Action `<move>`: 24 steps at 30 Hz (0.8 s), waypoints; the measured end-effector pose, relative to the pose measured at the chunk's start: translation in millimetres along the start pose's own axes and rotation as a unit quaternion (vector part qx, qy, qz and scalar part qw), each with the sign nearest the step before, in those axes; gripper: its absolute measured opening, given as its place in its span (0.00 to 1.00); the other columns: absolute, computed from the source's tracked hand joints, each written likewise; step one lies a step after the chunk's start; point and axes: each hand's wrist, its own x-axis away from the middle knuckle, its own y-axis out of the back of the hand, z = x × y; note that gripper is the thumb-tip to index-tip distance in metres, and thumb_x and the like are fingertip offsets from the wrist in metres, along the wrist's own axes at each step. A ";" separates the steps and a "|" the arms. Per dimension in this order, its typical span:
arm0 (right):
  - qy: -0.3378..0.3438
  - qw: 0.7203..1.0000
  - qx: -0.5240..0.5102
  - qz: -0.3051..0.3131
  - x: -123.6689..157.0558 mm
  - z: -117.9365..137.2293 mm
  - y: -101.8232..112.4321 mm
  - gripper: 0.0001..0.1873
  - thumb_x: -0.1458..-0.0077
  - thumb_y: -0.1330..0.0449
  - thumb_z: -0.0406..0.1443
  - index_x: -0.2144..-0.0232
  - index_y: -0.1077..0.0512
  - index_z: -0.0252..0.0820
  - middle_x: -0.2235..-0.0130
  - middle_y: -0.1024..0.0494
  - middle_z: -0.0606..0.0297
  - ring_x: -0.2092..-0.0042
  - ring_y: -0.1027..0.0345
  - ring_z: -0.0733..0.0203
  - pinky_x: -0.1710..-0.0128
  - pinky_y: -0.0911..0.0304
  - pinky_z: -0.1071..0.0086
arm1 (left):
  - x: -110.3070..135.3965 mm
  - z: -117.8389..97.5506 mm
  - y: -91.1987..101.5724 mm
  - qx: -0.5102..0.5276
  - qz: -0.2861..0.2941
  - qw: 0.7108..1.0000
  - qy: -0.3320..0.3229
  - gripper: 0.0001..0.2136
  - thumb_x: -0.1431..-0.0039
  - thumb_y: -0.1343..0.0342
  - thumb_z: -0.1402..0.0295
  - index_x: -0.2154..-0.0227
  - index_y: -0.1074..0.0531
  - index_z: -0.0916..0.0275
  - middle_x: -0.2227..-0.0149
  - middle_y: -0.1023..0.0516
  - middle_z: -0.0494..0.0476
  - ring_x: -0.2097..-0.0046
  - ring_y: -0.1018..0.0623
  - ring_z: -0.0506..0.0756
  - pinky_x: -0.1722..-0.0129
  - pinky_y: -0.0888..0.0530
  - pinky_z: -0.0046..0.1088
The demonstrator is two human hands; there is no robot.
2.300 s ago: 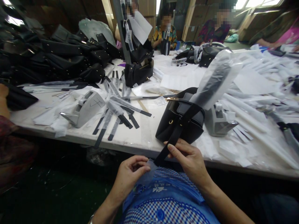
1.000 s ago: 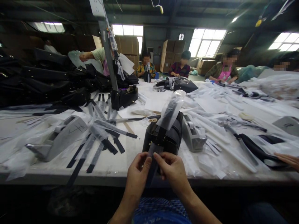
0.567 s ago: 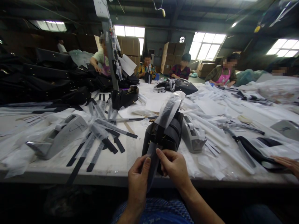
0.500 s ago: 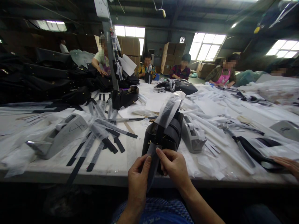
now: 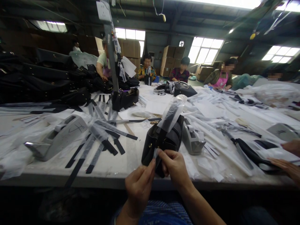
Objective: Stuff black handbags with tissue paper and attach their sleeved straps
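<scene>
A black handbag (image 5: 150, 145) stands near the table's front edge, directly before my hands. Its upright strap is partly covered by a clear plastic sleeve (image 5: 172, 109). At the strap's lower end, my left hand (image 5: 140, 182) pinches a small piece of plastic film (image 5: 156, 152) from the left. Fingers of my right hand (image 5: 174, 165) close on the same film from the right, against the bag's front. Part of the strap is hidden behind my fingers.
Grey tape dispensers (image 5: 59, 134) flank the bag, one further left, another (image 5: 193, 139) close on its right. Plastic-sleeved black straps (image 5: 103, 134) lie in a heap at left. Black bags (image 5: 42, 81) are piled behind. A co-worker's hands (image 5: 284, 162) rest on a black item at right.
My left hand has shifted slightly down and its grip has tightened to a fingertip pinch on the film. The dark strap end hanging between my hands no longer shows. A second co-worker's hand appears at right.
</scene>
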 end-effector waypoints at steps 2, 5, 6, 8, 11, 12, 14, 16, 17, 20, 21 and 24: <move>-0.012 1.000 -0.021 0.009 -0.4 0.4 1.0 0.29 0.48 0.36 0.51 0.88 0.40 0.41 0.91 0.40 0.73 0.88 0.50 0.73 0.88 0.53 0.77 | 1.6 3.0 3.4 -0.025 0.031 0.999 -0.026 0.27 0.40 0.42 0.82 0.40 0.31 0.56 0.74 0.25 0.50 0.74 0.25 0.48 0.71 0.29 0.23; -0.026 0.999 -0.035 0.016 0.1 0.3 3.0 0.30 0.48 0.35 0.52 0.88 0.39 0.40 0.90 0.38 0.72 0.88 0.48 0.73 0.87 0.53 0.78 | 0.1 6.1 8.8 -0.054 0.066 0.995 -0.047 0.29 0.39 0.44 0.81 0.37 0.35 0.54 0.75 0.25 0.51 0.75 0.26 0.49 0.72 0.30 0.24; -0.029 0.999 -0.034 0.019 0.8 0.6 3.9 0.30 0.48 0.36 0.52 0.87 0.38 0.40 0.90 0.38 0.72 0.88 0.47 0.73 0.87 0.52 0.78 | -1.0 7.1 10.3 -0.062 0.075 0.994 -0.055 0.29 0.39 0.45 0.81 0.37 0.36 0.54 0.76 0.25 0.51 0.75 0.26 0.50 0.72 0.31 0.24; -0.033 0.999 -0.032 0.029 2.8 2.1 5.6 0.29 0.47 0.37 0.55 0.84 0.34 0.38 0.89 0.35 0.71 0.88 0.44 0.71 0.87 0.49 0.77 | -3.4 9.1 12.8 -0.076 0.090 0.990 -0.070 0.28 0.37 0.47 0.80 0.36 0.37 0.55 0.76 0.26 0.51 0.75 0.26 0.50 0.73 0.32 0.25; -0.012 0.998 -0.009 0.056 7.2 6.3 6.7 0.29 0.47 0.40 0.58 0.79 0.29 0.38 0.87 0.32 0.69 0.87 0.40 0.68 0.86 0.45 0.76 | -5.2 12.0 15.1 -0.097 0.107 0.986 -0.084 0.27 0.37 0.47 0.80 0.36 0.36 0.56 0.76 0.25 0.52 0.75 0.26 0.51 0.72 0.32 0.26; -0.001 0.998 0.013 0.060 8.6 7.5 6.5 0.29 0.47 0.39 0.58 0.79 0.29 0.38 0.87 0.31 0.68 0.86 0.39 0.67 0.85 0.45 0.76 | -5.3 12.8 15.4 -0.102 0.107 0.985 -0.091 0.26 0.37 0.47 0.80 0.37 0.35 0.57 0.76 0.25 0.52 0.75 0.26 0.51 0.72 0.32 0.26; 0.016 0.996 0.072 0.051 10.8 8.3 5.1 0.27 0.48 0.37 0.55 0.81 0.30 0.39 0.87 0.30 0.67 0.85 0.37 0.68 0.85 0.45 0.77 | -4.8 13.7 15.3 -0.109 0.099 0.984 -0.104 0.25 0.37 0.47 0.79 0.38 0.33 0.57 0.76 0.25 0.52 0.75 0.27 0.51 0.73 0.33 0.26; 0.024 0.992 0.120 0.027 11.9 7.0 3.4 0.25 0.47 0.36 0.53 0.81 0.29 0.39 0.87 0.30 0.68 0.85 0.37 0.67 0.84 0.44 0.77 | -3.8 13.4 14.2 -0.115 0.100 0.981 -0.117 0.23 0.37 0.47 0.79 0.40 0.31 0.59 0.76 0.25 0.53 0.75 0.26 0.51 0.73 0.33 0.26; 0.029 0.991 0.132 0.021 12.1 5.9 2.9 0.25 0.46 0.36 0.52 0.81 0.29 0.40 0.86 0.30 0.68 0.85 0.36 0.67 0.84 0.44 0.77 | -3.0 12.7 13.5 -0.117 0.107 0.979 -0.126 0.21 0.37 0.47 0.79 0.42 0.29 0.60 0.76 0.24 0.53 0.74 0.26 0.52 0.73 0.33 0.27; 0.039 0.991 0.124 0.041 11.2 3.5 3.8 0.26 0.42 0.39 0.51 0.83 0.32 0.40 0.86 0.29 0.67 0.84 0.36 0.68 0.83 0.43 0.77 | 0.9 8.4 12.3 -0.113 0.141 0.973 -0.144 0.15 0.38 0.46 0.79 0.50 0.24 0.65 0.77 0.24 0.55 0.75 0.27 0.52 0.74 0.34 0.28; 0.035 0.992 0.111 0.052 10.5 3.5 5.0 0.26 0.42 0.40 0.51 0.84 0.33 0.40 0.86 0.29 0.68 0.84 0.37 0.68 0.83 0.43 0.77 | 2.9 6.0 13.0 -0.104 0.150 0.973 -0.142 0.14 0.39 0.46 0.80 0.52 0.23 0.65 0.77 0.24 0.55 0.75 0.27 0.52 0.74 0.34 0.28; 0.010 0.994 0.076 0.072 7.7 5.6 10.1 0.27 0.42 0.40 0.52 0.84 0.34 0.40 0.86 0.30 0.69 0.85 0.39 0.70 0.85 0.45 0.78 | 9.9 -3.9 19.6 -0.029 0.170 0.980 -0.103 0.19 0.40 0.45 0.80 0.47 0.25 0.62 0.74 0.21 0.55 0.74 0.25 0.52 0.73 0.31 0.27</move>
